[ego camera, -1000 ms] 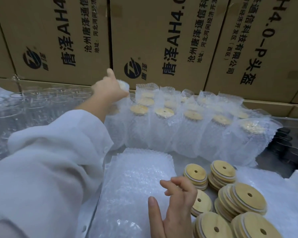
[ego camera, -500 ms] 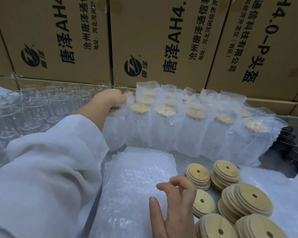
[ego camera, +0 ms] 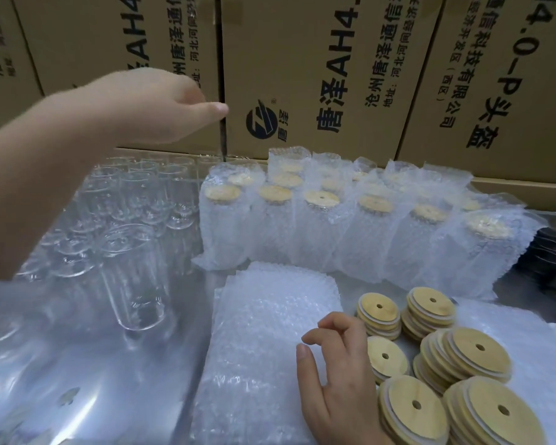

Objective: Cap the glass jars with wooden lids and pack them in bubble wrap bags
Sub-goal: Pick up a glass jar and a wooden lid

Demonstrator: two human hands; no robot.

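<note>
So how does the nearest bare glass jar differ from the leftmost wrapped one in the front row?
The nearest bare glass jar is open-topped; the leftmost wrapped jar carries a wooden lid with a centre hole. The bare glass jar shows clear glass; the wrapped jar sits inside a bubble wrap bag. Both stand upright on the table, untouched by either hand.

Cardboard boxes (ego camera: 318,69) at 12 o'clock: plain brown, black printed characters, and a round black logo with slanting stripes. Wooden lids (ego camera: 466,351) at 4 to 5 o'clock: pale yellow-tan with faint grain, each with a dark centre hole and a white ring under the rim. Bubble wrap bags (ego camera: 270,342) at 6 o'clock: milky translucent white, dotted all over with small bubbles. Packed jars (ego camera: 321,232) at centre to 2 o'clock: the same white bubble texture, tan lids showing through. Glass jars (ego camera: 135,271) at 9 o'clock: colourless, clear, with white glints. Table (ego camera: 87,390): shiny silver-grey
</note>
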